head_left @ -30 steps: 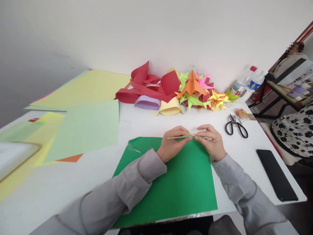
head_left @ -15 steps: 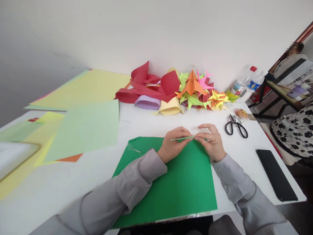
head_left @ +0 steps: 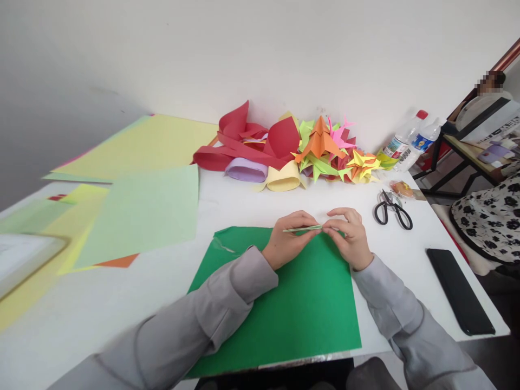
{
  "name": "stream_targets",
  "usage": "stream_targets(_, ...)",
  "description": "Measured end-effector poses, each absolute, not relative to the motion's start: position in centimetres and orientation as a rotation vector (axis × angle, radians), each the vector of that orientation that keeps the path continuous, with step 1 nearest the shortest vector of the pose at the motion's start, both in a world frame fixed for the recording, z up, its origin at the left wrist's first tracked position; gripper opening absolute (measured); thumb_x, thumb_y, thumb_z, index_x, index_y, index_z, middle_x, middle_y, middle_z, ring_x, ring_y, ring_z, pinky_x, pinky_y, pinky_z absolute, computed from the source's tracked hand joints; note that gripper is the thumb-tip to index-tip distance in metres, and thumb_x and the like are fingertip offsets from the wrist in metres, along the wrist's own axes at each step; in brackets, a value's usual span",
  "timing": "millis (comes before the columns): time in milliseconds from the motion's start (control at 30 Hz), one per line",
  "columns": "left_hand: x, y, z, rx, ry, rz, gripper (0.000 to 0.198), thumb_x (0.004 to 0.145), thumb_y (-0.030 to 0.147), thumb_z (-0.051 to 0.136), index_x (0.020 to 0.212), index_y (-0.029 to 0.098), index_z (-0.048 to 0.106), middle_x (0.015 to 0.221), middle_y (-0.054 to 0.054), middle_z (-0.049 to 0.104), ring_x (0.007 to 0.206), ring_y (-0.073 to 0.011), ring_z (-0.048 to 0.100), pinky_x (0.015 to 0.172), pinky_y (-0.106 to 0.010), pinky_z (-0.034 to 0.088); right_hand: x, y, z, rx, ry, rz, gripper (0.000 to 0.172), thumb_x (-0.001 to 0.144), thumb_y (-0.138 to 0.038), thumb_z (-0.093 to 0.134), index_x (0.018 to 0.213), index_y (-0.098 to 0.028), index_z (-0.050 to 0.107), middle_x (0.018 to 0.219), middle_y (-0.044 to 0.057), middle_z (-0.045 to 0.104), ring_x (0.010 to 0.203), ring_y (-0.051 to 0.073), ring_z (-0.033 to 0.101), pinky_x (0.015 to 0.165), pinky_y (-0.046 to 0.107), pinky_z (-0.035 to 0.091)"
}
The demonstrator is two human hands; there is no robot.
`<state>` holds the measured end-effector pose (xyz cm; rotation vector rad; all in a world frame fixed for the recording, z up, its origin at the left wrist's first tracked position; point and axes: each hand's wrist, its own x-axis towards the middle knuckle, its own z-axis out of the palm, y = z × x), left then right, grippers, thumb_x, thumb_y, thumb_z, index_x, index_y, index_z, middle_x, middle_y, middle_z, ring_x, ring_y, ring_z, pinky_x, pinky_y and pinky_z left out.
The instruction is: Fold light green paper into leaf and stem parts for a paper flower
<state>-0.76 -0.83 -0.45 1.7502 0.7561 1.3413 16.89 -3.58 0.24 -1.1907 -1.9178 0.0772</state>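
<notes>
Pale green folded paper (head_left: 301, 229) is held up nearly edge-on, so only a thin strip of it shows. My left hand (head_left: 287, 241) pinches it between thumb and fingers from the left. At its right end, my right hand (head_left: 348, 235) grips it with thumb and index finger, while another finger is raised and curved. Both hands are above a green sheet (head_left: 309, 303) that lies on the white table. How the paper is folded inside the fingers is hidden.
Red paper shapes (head_left: 280, 143) and colourful origami (head_left: 320, 141) line the wall. Scissors (head_left: 392, 208), a black phone (head_left: 459, 290) and plastic bottles (head_left: 408, 141) are on the right. Large pale green paper (head_left: 142, 211) lies left. A person in a patterned garment (head_left: 487, 222) sits beyond the table.
My right hand's fingers shift very slightly at the paper's right end. The left hand and the folded paper stay almost in place.
</notes>
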Motion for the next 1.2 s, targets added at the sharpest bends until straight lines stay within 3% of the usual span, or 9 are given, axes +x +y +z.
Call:
stream_targets(367,-0.70,-0.91,-0.53,1.782,0.760,1.336,0.005,0.073,0.021,0.071,0.076,0.018,0.072,0.076,-0.005,0.068,0.070,-0.0158,0.064,0.064,-0.027,0.054,16.83,-3.67,0.42,-1.203,-1.982,0.046,0.015,0.087,-0.025,0.057,0.083,-0.028,0.071,0.095,0.003,0.064,0.092,0.022,0.056,0.087,0.043,0.035)
stream_targets(633,-0.73,-0.91,-0.37,1.749,0.728,1.379,0.005,0.076,0.021,0.068,0.074,0.018,0.072,0.075,-0.005,0.069,0.070,-0.0161,0.065,0.067,-0.029,0.054,16.59,-3.60,0.26,-1.159,-1.866,0.067,0.006,0.083,-0.026,0.064,0.084,-0.025,0.069,0.096,0.006,0.065,0.094,0.023,0.058,0.086,0.042,0.040)
stream_targets(1200,-0.58,-0.96,-0.33,1.719,0.738,1.381,0.004,0.074,0.021,0.069,0.073,0.017,0.071,0.073,-0.005,0.067,0.068,-0.0161,0.063,0.064,-0.029,0.053,16.74,-3.42,0.05,-1.126,-1.874,0.194,0.008,0.085,-0.022,0.060,0.084,-0.025,0.068,0.095,0.006,0.065,0.094,0.022,0.059,0.085,0.043,0.045)
